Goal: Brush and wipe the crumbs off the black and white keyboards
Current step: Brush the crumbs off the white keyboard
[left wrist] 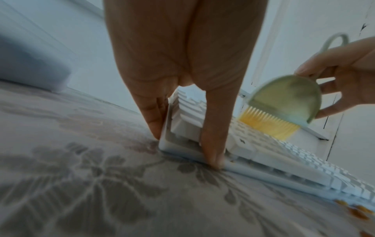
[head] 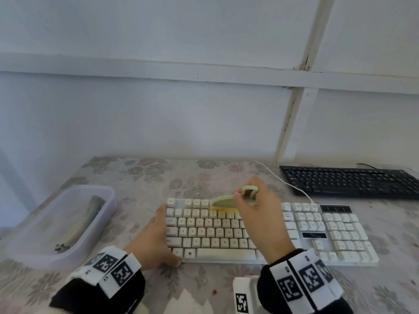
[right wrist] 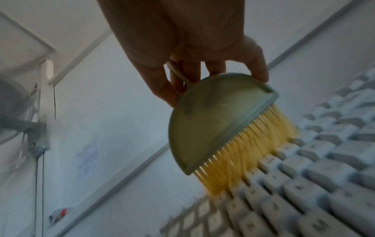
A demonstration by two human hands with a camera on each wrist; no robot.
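Observation:
The white keyboard (head: 226, 232) (left wrist: 263, 162) (right wrist: 304, 176) lies on the flowered tablecloth before me. My left hand (head: 166, 235) (left wrist: 186, 150) braces its left end, with straight fingers against the side and the thumb on the front corner. My right hand (head: 247, 200) (right wrist: 202, 77) grips a small pale green brush (head: 223, 201) (left wrist: 284, 99) (right wrist: 213, 121) by its looped handle. The yellow bristles touch the upper key rows left of centre. The black keyboard (head: 349, 182) lies at the back right, apart from both hands.
A clear plastic container (head: 108, 193) holding a rolled greyish item (head: 86, 220) stands at the left. Orange crumbs (left wrist: 357, 211) lie on the cloth in front of the white keyboard. A white cable (head: 283, 180) runs back towards the wall. White paper (head: 186, 300) lies at the near edge.

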